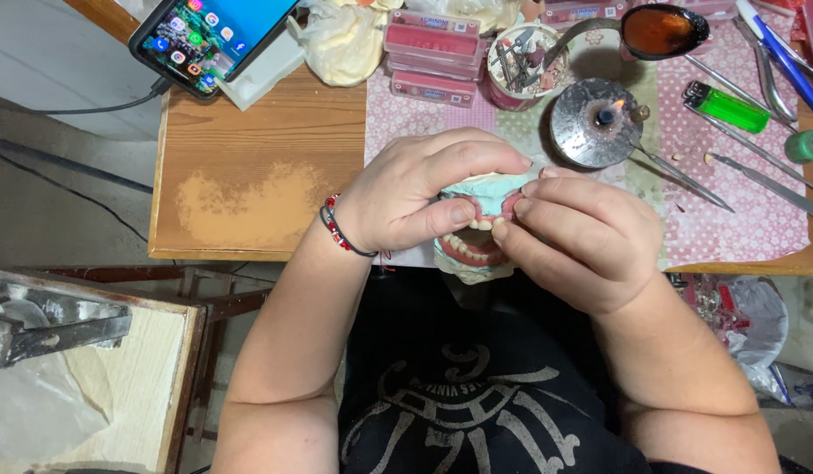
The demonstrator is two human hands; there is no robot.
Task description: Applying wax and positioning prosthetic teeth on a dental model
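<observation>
A denture model with white teeth set in pink wax on pale green plaster bases is held in front of my body, at the table's near edge. My left hand wraps over its top and left side, thumb pressing near the upper teeth. My right hand grips its right side, with fingertips pinching at the pink gum beside the teeth. A beaded bracelet circles my left wrist. The model's back is hidden by my fingers.
A small lit spirit burner on a round metal base stands just behind my hands. Metal dental tools, a green lighter, pink tooth boxes, a cup of instruments and a propped phone lie on the wooden table.
</observation>
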